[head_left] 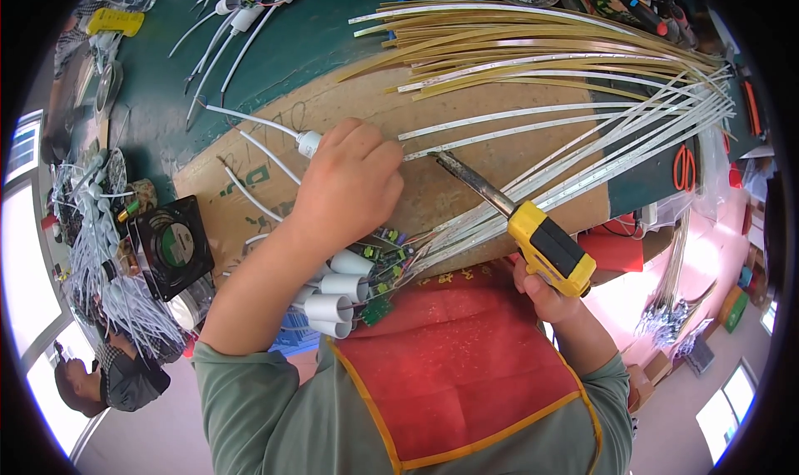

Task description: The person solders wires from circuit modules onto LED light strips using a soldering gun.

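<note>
My left hand is closed around a white plastic cylinder with a white cable coming from its left end. Most of the cylinder is hidden under my fingers. My right hand grips a yellow and black soldering gun from below. The dark tip of the gun reaches up and left, touching or just over the left end of a thin white LED strip, close to my left fingers. Several white cylinders and small green circuit boards lie below my left hand.
A brown board covers part of the green table. Bundled tan and white strips spread across the far side. A black fan stands left, near heaped white cables. Orange-handled scissors lie right. Another person is at lower left.
</note>
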The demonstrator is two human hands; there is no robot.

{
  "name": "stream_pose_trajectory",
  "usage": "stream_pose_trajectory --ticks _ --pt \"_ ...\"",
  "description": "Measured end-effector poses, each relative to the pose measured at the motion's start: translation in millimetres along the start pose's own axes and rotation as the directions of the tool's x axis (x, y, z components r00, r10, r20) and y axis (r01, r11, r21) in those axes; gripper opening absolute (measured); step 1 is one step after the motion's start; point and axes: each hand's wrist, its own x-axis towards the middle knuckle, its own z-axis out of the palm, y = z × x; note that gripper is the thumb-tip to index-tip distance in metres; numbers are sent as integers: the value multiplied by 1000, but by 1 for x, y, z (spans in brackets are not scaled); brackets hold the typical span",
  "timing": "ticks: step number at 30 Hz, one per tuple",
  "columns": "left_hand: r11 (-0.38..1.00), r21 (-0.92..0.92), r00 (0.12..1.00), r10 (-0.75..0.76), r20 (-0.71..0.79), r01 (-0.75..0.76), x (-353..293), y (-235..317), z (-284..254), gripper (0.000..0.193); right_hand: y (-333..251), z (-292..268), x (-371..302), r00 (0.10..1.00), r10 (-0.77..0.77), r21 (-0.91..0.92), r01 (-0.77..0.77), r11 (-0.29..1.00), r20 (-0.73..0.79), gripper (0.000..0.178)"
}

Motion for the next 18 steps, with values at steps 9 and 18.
stream_pose_trajectory --ticks 9,18 --pt "999 -23 997 -38 74 40 0 5 -10 15 -3 1 -1 1000 16 63 -16 998 -5 22" --pt "998 -52 997 -35 68 39 -5 7 -13 17 10 -10 -5 981 -143 -164 164 973 134 55"
